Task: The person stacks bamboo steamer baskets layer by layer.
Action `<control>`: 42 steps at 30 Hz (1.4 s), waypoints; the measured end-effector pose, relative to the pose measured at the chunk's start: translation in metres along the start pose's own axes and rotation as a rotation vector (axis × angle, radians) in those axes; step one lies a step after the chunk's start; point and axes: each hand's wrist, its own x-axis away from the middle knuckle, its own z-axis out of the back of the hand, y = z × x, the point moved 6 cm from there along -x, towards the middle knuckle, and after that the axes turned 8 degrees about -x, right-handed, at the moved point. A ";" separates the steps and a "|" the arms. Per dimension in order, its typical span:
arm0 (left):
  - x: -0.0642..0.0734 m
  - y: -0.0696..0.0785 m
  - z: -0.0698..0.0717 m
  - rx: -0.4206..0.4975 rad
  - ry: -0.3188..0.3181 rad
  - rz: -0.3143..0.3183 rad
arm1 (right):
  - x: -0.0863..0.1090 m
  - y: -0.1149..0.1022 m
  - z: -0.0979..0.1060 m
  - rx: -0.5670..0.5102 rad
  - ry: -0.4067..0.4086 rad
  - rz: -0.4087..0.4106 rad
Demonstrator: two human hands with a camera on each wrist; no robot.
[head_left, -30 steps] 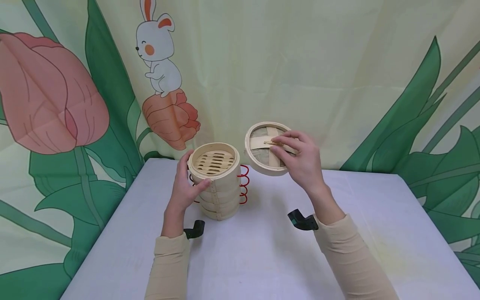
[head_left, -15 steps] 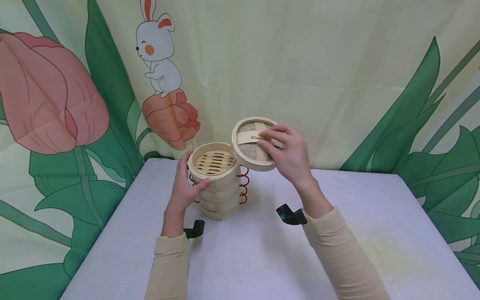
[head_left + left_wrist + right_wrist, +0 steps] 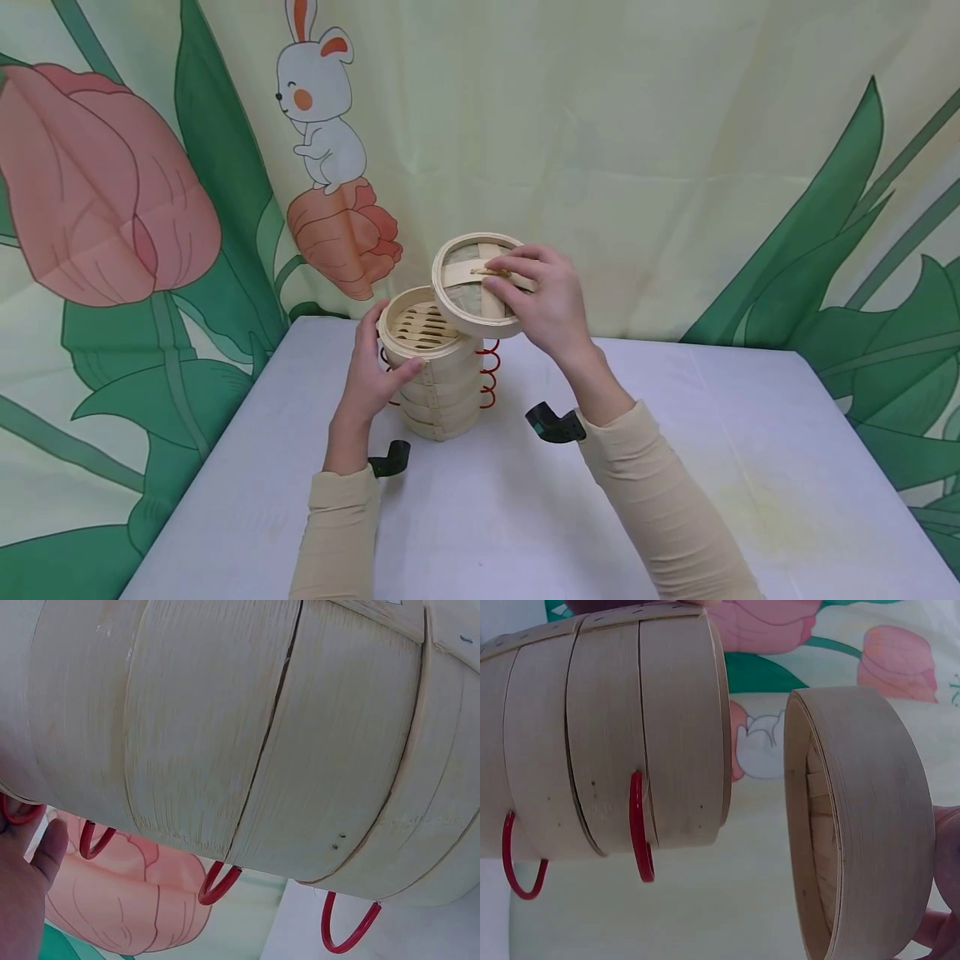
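A tall stack of round bamboo steamer baskets (image 3: 442,396) stands on the table, its slatted top tier (image 3: 418,327) uncovered on the left side. My left hand (image 3: 367,371) grips the stack near its top rim, thumb in front and fingers round the left side. With my right hand (image 3: 553,304) I pinch the small handle of the woven bamboo lid (image 3: 459,293). The lid hangs tilted over the stack's right rear edge; in the right wrist view a gap separates the lid (image 3: 877,817) from the top basket (image 3: 682,727). Red wire loops (image 3: 217,889) stick out from the tiers.
A white-covered table (image 3: 465,533) carries the stack. Behind it hangs a pale curtain (image 3: 637,167) printed with a rabbit, tulips and leaves. A black camera mount (image 3: 555,423) juts from the right wrist, and another camera mount (image 3: 390,458) from the left.
My right hand has carried the lid leftward, from beside the stack to partly over its top. The left hand and the stack have stayed in place.
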 end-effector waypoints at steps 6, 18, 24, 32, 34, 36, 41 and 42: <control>0.000 -0.001 0.000 -0.010 0.003 0.007 | -0.003 -0.001 -0.012 0.011 -0.026 0.006; 0.001 -0.003 0.000 -0.003 -0.014 0.020 | -0.001 0.001 -0.043 0.035 -0.114 -0.064; 0.000 -0.002 0.000 0.007 -0.006 -0.026 | -0.002 -0.001 -0.056 0.066 -0.131 -0.086; 0.002 -0.006 0.001 0.009 -0.005 0.007 | 0.001 -0.004 -0.069 0.098 -0.159 -0.112; 0.002 -0.005 0.001 0.008 -0.005 0.009 | 0.002 -0.004 -0.071 0.114 -0.168 -0.119; 0.002 -0.005 0.002 0.007 -0.006 0.007 | 0.002 -0.004 -0.073 0.136 -0.177 -0.125; 0.001 -0.006 0.003 0.013 -0.017 0.014 | 0.002 -0.006 -0.076 0.177 -0.188 -0.130; 0.000 -0.006 0.003 0.015 -0.019 0.018 | 0.002 -0.006 -0.077 0.184 -0.190 -0.126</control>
